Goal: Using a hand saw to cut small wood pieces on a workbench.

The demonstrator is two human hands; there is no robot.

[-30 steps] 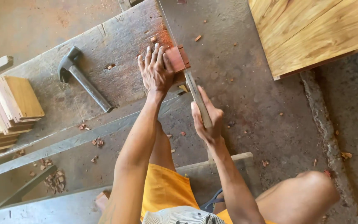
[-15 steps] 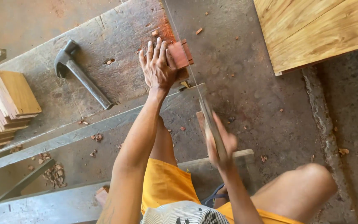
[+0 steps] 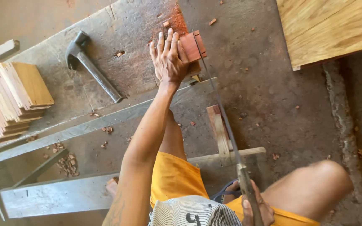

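Since a second ago we have drawn the handsaw [image 3: 219, 104] back toward our body, so our right hand [image 3: 254, 207] now sits low beside our yellow shorts [image 3: 172, 178] instead of close to the bench. That hand is closed around the saw's handle. Our left hand [image 3: 168, 56] lies flat, fingers spread and pressing down, on the reddish wood block [image 3: 193, 45] at the edge of the worn grey workbench [image 3: 118, 25]. The saw blade meets the block at its right side. We see a claw hammer [image 3: 91, 65] lying well to the left, and a stack of thin wood pieces [image 3: 15, 98] beyond it.
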